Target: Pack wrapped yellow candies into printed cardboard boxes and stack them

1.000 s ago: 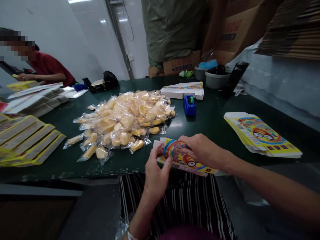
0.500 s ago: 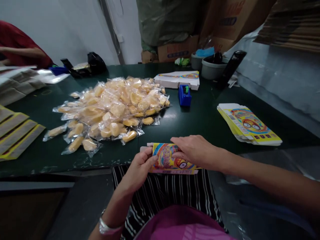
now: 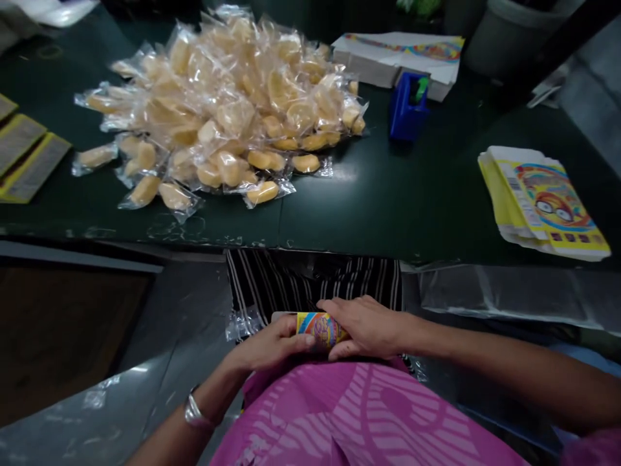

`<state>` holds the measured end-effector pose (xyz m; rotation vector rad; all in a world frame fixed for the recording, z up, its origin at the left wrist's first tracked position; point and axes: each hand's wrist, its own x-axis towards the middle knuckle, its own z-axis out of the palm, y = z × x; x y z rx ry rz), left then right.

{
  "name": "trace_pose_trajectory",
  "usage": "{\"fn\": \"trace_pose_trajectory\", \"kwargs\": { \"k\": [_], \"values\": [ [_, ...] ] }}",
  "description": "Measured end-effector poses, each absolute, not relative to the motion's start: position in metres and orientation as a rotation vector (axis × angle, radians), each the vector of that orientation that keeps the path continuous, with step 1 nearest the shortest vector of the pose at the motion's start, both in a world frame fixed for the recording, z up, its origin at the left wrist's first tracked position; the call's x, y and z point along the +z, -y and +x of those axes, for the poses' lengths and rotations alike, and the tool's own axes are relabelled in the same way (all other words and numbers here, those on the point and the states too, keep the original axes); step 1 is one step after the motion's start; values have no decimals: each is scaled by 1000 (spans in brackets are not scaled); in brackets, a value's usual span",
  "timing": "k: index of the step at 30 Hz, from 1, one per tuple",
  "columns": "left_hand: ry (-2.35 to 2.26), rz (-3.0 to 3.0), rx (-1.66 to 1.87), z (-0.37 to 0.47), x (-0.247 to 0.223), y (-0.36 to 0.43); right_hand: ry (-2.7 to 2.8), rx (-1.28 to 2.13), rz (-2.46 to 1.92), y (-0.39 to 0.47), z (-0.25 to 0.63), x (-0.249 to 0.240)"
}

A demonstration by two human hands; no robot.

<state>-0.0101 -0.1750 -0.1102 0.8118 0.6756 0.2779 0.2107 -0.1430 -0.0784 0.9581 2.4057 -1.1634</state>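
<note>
Low over my lap, close against the pink shirt, both hands hold a printed cardboard box [image 3: 320, 329], yellow and blue with a cartoon design. My left hand [image 3: 272, 343] grips its left end, thumb across the printed face. From the right, my right hand [image 3: 366, 327] wraps over the box and covers most of that end. Only the strip between my hands shows, so I cannot tell whether the box is folded up or flat. Beyond them on the table lies a heap of clear-wrapped yellowish snack pieces [image 3: 233, 110].
A stack of printed flat boxes [image 3: 548, 200] lies at the table's right. A blue tape dispenser [image 3: 407, 110] stands before a white stack of cardboard [image 3: 363, 61]. Yellow-edged boxes [image 3: 33, 155] sit at the left. The dark green table's front edge [image 3: 310, 249] runs beyond my hands.
Both hands have drawn the box back from the table edge toward my body. The view has tilted down. The right hand now wraps more of the box.
</note>
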Motion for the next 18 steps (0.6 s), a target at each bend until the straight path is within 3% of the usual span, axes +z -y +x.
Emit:
{"fn": "trace_pose_trajectory", "kwargs": {
  "k": [7, 11, 18],
  "values": [
    [-844, 778, 453, -6, -126, 173, -2711, -956, 1216, 135, 208, -104],
    [-927, 754, 391, -18, -129, 180, -2850, -849, 1043, 136, 202, -119],
    [-606, 817, 250, -18, -127, 180, -2510, -1062, 994, 149, 200, -108]
  ]
}}
